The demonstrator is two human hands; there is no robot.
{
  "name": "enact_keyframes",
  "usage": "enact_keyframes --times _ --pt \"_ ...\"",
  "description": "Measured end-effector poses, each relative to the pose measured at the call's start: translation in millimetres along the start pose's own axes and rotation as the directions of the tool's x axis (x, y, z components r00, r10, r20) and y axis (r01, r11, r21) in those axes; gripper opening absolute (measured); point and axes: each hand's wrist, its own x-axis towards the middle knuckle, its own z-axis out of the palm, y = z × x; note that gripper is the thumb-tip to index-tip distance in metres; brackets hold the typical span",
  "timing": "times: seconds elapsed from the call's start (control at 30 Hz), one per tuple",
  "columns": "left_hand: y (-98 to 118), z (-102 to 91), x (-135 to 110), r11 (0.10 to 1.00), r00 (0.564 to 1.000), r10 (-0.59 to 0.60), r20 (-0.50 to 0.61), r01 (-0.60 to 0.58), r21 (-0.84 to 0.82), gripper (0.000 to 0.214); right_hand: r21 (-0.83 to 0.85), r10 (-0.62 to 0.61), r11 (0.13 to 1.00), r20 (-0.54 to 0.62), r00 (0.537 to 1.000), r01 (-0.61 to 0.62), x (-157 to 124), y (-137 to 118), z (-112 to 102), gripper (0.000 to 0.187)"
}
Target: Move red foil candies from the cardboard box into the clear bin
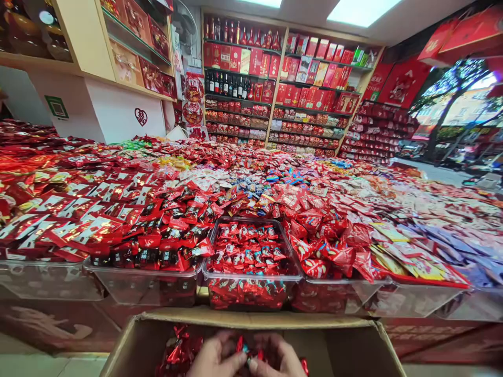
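Both my hands reach down into an open cardboard box (pixel 165 322) at the bottom of the view. My left hand (pixel 214 358) and my right hand (pixel 277 357) are cupped together, fingers closed around a bunch of red foil-wrapped candies (pixel 240 345). More of the same candies (pixel 178 351) lie loose in the box to the left of my hands. Directly beyond the box stands a clear plastic bin (pixel 251 280) filled with similar red candies.
A wide display of clear bins (pixel 145 280) heaped with red, gold and purple wrapped sweets spreads ahead. Shelves (pixel 275 78) of red gift boxes and bottles line the back wall. A white counter (pixel 98 112) stands at left. The shop opens to a street (pixel 451 131) at right.
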Motion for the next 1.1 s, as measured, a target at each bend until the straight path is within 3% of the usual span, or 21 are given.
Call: enact_keyframes --times 0.07,0.17,0.33,0.47,0.53,0.6,0.7,0.77,0.8,0.87,0.97,1.03,1.1 --pt "13.2 5.6 -5.1 1.0 1.0 0.029 0.011 -0.029 -0.013 0.037 0.126 0.028 0.992 -0.081 0.996 -0.018 -9.3 -18.7 4.9 0.035" --pt "28.9 12.0 -12.1 0.998 0.999 -0.045 0.02 0.046 -0.037 0.028 0.296 0.12 0.95 -0.06 0.991 -0.097 -18.7 -43.0 5.9 0.028" --pt "34.0 14.2 -17.5 0.971 0.989 -0.133 0.066 0.144 -0.191 0.019 0.414 0.152 0.9 -0.015 0.988 -0.132 -23.9 -50.7 1.2 0.022" --pt "22.5 12.2 -18.3 0.965 0.992 -0.115 0.06 0.126 -0.231 0.022 0.279 0.137 0.952 -0.02 0.99 -0.126 -24.0 -41.3 -0.3 0.023" --pt "12.9 10.8 -18.9 0.973 0.992 -0.129 -0.001 0.126 -0.193 0.022 0.154 0.155 0.976 -0.012 0.988 -0.151 -24.2 -35.9 0.3 0.027" --pt "3.8 9.4 -20.1 0.947 0.976 -0.207 -0.075 0.18 -0.266 0.019 -0.01 0.126 0.992 -0.016 0.992 -0.126 -24.9 -31.6 1.8 0.029" --pt "-4.5 8.4 -21.9 0.747 0.924 -0.379 0.055 0.34 -0.571 0.017 -0.163 -0.013 0.987 -0.028 1.0 0.008 -28.0 -28.2 5.4 0.032" --pt "-7.0 8.1 -22.1 0.633 0.894 -0.415 0.168 0.416 -0.653 0.017 -0.209 -0.083 0.974 0.034 0.996 0.088 -30.5 -27.3 8.4 0.035" --pt "-8.3 7.7 -21.5 0.618 0.884 -0.427 0.189 0.438 -0.652 0.018 -0.242 -0.114 0.961 0.091 0.989 0.134 -31.4 -26.9 9.6 0.037" --pt "-12.6 5.9 -19.1 0.644 0.871 -0.462 0.166 0.458 -0.613 0.02 -0.338 -0.212 0.899 0.222 0.952 0.279 -31.5 -25.7 10.9 0.034" --pt "-24.9 1.6 -13.1 0.726 0.878 -0.47 0.088 0.441 -0.527 0.023 -0.511 -0.348 0.718 0.326 0.879 0.473 -27.5 -21.7 9.9 0.023" --pt "-34.8 -0.9 -9.4 0.83 0.929 -0.37 -0.006 0.328 -0.451 0.023 -0.62 -0.347 0.632 0.31 0.885 0.465 -24.3 -16.8 9.1 0.028" --pt "-42.8 -2.1 -7.1 0.92 0.97 -0.221 -0.101 0.173 -0.352 0.026 -0.674 -0.295 0.61 0.294 0.909 0.416 -23.0 -10.2 9.0 0.033"
